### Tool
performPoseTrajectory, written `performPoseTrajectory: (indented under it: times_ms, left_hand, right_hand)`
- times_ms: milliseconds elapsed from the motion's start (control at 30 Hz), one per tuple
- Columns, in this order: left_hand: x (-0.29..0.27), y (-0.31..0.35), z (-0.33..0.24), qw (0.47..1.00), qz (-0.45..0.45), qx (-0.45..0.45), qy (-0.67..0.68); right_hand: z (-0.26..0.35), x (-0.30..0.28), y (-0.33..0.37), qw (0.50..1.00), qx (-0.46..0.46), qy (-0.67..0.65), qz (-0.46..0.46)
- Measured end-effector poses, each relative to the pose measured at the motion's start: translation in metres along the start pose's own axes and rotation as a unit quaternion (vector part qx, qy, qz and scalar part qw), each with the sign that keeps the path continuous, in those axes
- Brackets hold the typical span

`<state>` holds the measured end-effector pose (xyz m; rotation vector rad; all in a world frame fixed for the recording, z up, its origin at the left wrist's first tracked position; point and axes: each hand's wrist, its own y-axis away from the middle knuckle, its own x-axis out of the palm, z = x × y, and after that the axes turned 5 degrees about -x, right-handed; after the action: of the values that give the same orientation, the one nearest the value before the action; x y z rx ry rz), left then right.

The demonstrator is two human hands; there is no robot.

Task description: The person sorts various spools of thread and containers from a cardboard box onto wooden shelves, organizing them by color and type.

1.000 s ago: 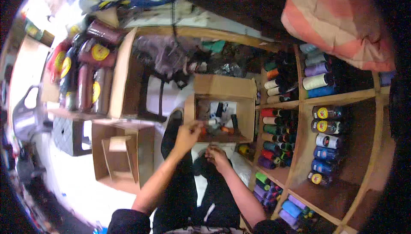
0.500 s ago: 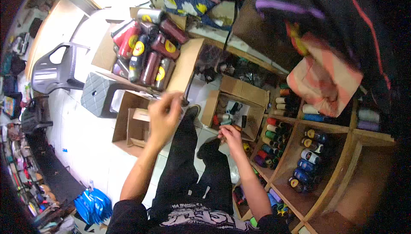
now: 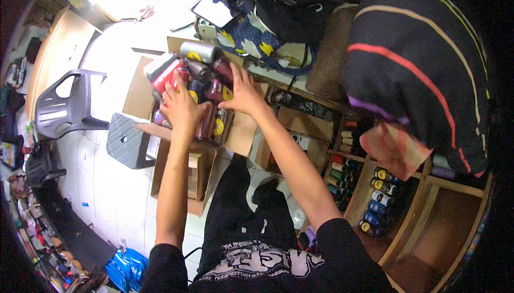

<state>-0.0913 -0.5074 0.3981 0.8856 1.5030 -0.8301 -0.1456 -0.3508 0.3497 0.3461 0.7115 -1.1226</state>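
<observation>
My left hand (image 3: 184, 108) and my right hand (image 3: 243, 95) are both over a cardboard box (image 3: 138, 100) piled with large plastic-wrapped thread spools. Spread fingers of the left hand rest on or just above the pile, near a red spool (image 3: 170, 76) and a dark one. My right hand, fingers also apart, reaches over the right side of the pile, by a maroon spool (image 3: 216, 91) with a yellow round label. A silver spool (image 3: 198, 52) lies at the far side. My hands hide part of the pile, and whether they press on the spools cannot be made out.
Below the pile stands an opened cardboard box (image 3: 199, 178). Right of it is another box (image 3: 305, 124), then wooden shelves (image 3: 369, 186) of thread spools. A grey stool (image 3: 126, 140) and dark plastic chair (image 3: 67, 103) stand left. A person in striped black cloth (image 3: 417, 41) is at right.
Both hands have moved up and forward to the piled spools, the right one coming leftward from the smaller box. The person at right has shifted. My view has turned slightly.
</observation>
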Motion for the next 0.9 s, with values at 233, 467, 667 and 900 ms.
performPoseTrajectory:
  times_ms: [233, 467, 667, 900]
  left_hand:
    - [0.003, -0.01, 0.008, 0.999, 0.033, -0.018, 0.018]
    - [0.007, -0.008, 0.008, 0.998, -0.003, 0.01, 0.055]
    - [-0.016, -0.024, 0.004, 0.982, 0.045, -0.015, 0.181]
    - [-0.052, -0.031, 0.032, 0.787, 0.191, -0.058, 0.584]
  right_hand:
    - [-0.006, 0.017, -0.019, 0.991, 0.096, 0.077, 0.06]
    - [-0.006, 0.01, -0.022, 0.989, 0.108, -0.043, 0.091]
    - [0.003, 0.017, -0.01, 0.99, 0.024, 0.117, 0.075]
    - [0.005, 0.035, -0.006, 0.995, 0.003, 0.091, -0.034]
